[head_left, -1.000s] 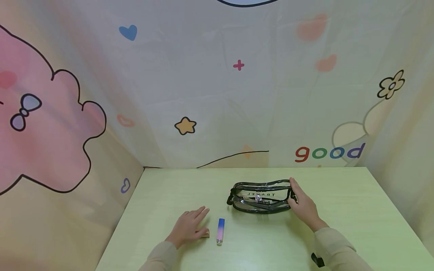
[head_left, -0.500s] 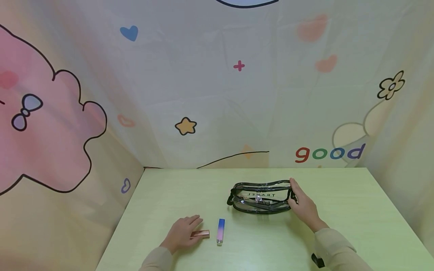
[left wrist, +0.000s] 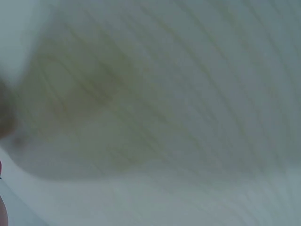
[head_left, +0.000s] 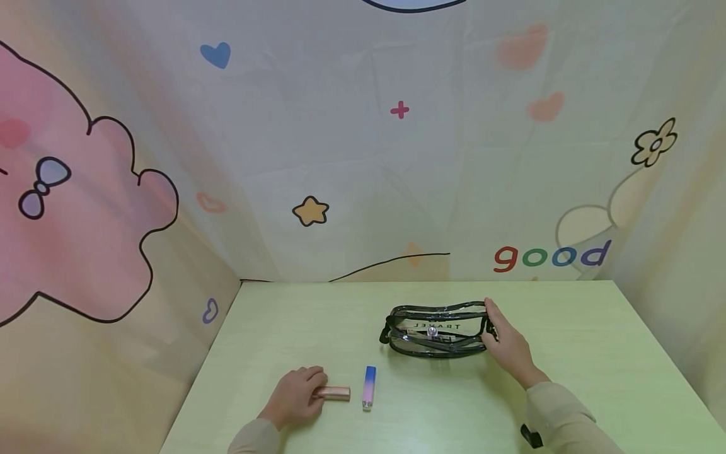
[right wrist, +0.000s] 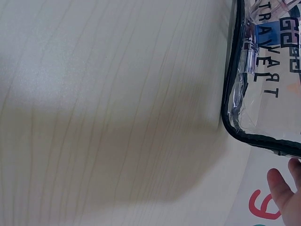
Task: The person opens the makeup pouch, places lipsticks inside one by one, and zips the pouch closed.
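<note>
My left hand [head_left: 295,396] is low over the table, its curled fingers and thumb pinching the left end of a shiny rose-gold lipstick tube [head_left: 337,393]. Just right of that tube lies a slim blue-to-pink cosmetic tube [head_left: 369,386], untouched. A clear travel pouch [head_left: 442,348] with black piping stands further back, and my right hand [head_left: 513,353] grips its right end. Through the pouch's clear wall [right wrist: 287,108] in the right wrist view, a blue item shows behind the lettering. Only a blurred bit of hand [left wrist: 4,113] appears in the left wrist view.
The pale green-yellow table [head_left: 272,315] ends at a printed curtain [head_left: 363,157] at the back and sides. A small black object [head_left: 531,435] sits beside my right sleeve [head_left: 567,413].
My left hand has drawn back to the left and its fingers have curled onto the tube's left end, leaving more of the lipstick tube visible. The right hand and pouch have not moved.
</note>
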A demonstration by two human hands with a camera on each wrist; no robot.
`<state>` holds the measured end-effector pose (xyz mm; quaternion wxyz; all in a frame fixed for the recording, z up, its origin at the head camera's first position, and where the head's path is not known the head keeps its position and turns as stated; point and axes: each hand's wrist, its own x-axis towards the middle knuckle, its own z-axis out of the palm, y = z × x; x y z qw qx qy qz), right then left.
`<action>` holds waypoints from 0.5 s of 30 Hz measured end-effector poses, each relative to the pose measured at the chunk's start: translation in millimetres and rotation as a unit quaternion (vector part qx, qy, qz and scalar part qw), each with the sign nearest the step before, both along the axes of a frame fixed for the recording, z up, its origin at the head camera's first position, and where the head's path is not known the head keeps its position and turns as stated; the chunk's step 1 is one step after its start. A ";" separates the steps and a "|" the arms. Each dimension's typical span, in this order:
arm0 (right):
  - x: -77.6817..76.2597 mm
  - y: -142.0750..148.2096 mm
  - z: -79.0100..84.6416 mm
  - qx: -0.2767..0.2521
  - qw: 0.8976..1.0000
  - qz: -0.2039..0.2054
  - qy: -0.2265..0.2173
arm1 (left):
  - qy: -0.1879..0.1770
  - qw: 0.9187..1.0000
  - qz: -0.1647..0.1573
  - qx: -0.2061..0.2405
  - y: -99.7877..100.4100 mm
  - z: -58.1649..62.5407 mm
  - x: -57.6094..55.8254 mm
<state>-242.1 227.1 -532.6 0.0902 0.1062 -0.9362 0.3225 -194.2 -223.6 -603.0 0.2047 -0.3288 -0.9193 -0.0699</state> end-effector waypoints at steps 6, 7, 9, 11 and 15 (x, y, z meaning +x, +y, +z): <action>-0.1 0.0 0.3 -0.009 1.000 -0.001 -0.005 | -0.002 1.000 0.014 0.000 -1.3 -1.9 1.9; 0.0 0.0 0.4 -0.009 1.000 -0.001 -0.005 | -0.004 1.000 0.016 -0.001 -1.1 -1.6 2.2; 0.2 0.0 0.5 -0.011 1.000 -0.001 -0.007 | -0.007 1.000 0.018 -0.005 -0.8 -1.2 2.6; 0.4 0.1 0.6 -0.011 1.000 -0.001 -0.008 | -0.006 1.000 0.017 -0.008 -0.3 -1.2 2.8; 0.7 -0.3 0.5 -0.012 1.000 -0.001 -0.009 | 0.005 1.000 0.007 -0.009 0.5 0.6 3.0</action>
